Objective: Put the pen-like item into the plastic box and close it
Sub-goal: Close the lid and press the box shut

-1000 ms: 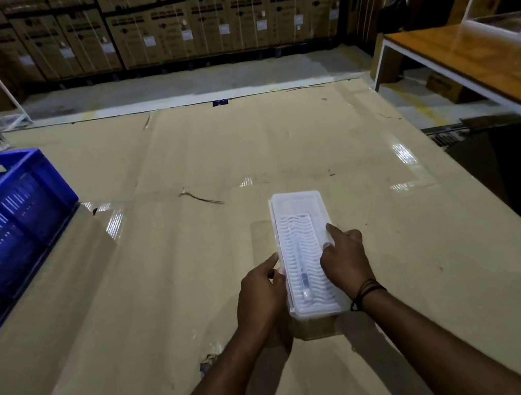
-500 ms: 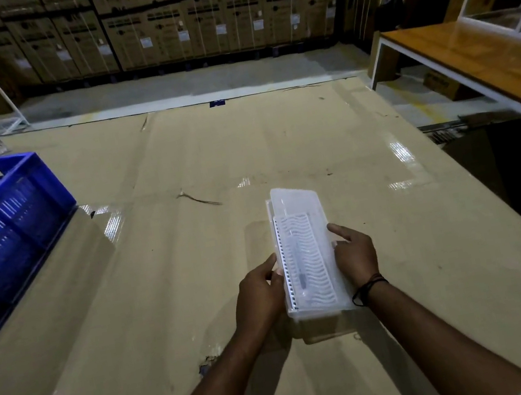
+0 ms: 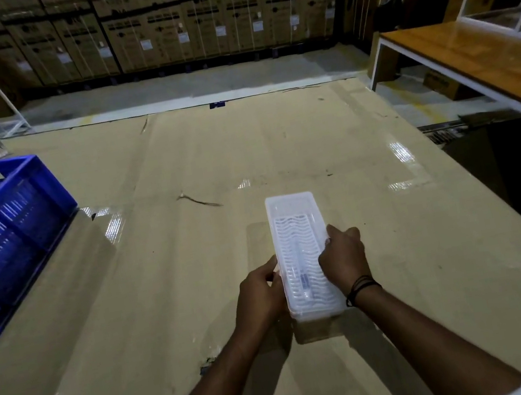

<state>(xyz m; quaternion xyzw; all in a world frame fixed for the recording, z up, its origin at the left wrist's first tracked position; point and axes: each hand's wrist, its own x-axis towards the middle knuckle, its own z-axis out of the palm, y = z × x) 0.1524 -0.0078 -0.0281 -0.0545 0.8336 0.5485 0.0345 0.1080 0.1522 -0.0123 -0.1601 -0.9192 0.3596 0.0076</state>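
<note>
A long translucent plastic box [image 3: 291, 212] lies lengthwise on the cardboard-covered table [image 3: 196, 278], just in front of me. Its ribbed, slotted lid covers most of it. Through the lid I see the pen-like item [image 3: 303, 277] lying along the box, a dark band near its close end. My left hand [image 3: 260, 293] grips the box's left edge near the close end. My right hand [image 3: 344, 257] holds the right edge, fingers resting on the lid.
A blue slatted crate [image 3: 8, 214] stands at the table's left edge, with something white inside. A wooden-topped white-framed bench [image 3: 478, 61] runs along the right. Stacked cardboard cartons [image 3: 172, 21] line the back wall. A dark gap drops off right of the table.
The box was tilted up off the table half a second ago and now lies flatter. My right hand has shifted from the lid's top to its right edge.
</note>
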